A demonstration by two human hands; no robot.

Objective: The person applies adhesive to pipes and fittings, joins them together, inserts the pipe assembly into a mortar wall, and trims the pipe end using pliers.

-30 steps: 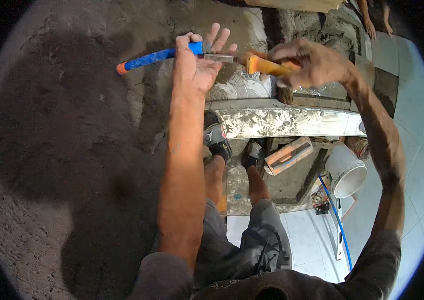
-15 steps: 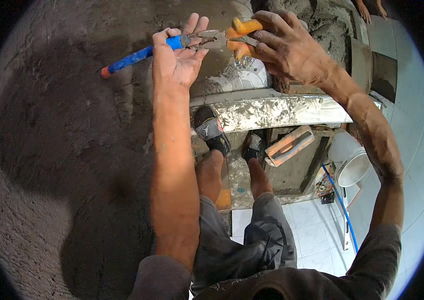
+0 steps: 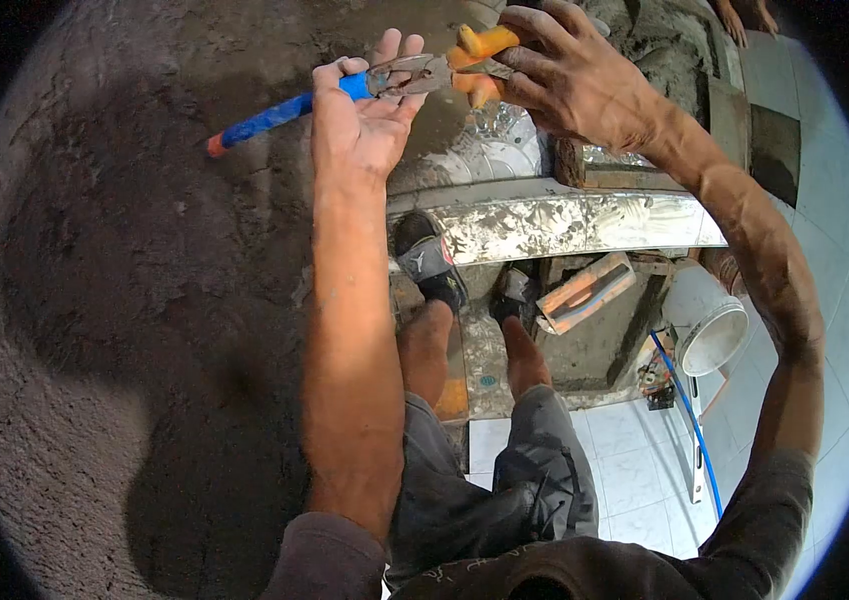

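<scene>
My left hand point(image 3: 363, 135) is closed on a blue tube point(image 3: 265, 122) with a reddish far end, the thumb pressing it while the other fingers stretch upward. The tube slants down to the left, in front of the rough grey wall. My right hand point(image 3: 580, 85) grips pliers by their orange-yellow handles point(image 3: 490, 42). Their metal jaws point(image 3: 430, 75) point left, at the tube's near end in front of my left fingers. I cannot make out exactly what lies between the jaws.
Wet mortar point(image 3: 650, 60) fills a wooden-edged tray at upper right. A splattered pale ledge point(image 3: 565, 222) runs beyond my feet. A wooden float point(image 3: 587, 292), a white bucket point(image 3: 710, 325) and a spirit level point(image 3: 697, 450) lie right. Another person's hands point(image 3: 745, 20) show at top right.
The pliers have moved left, bringing their jaws closer to the tube's near end. The view has shifted slightly. Both hands keep their holds.
</scene>
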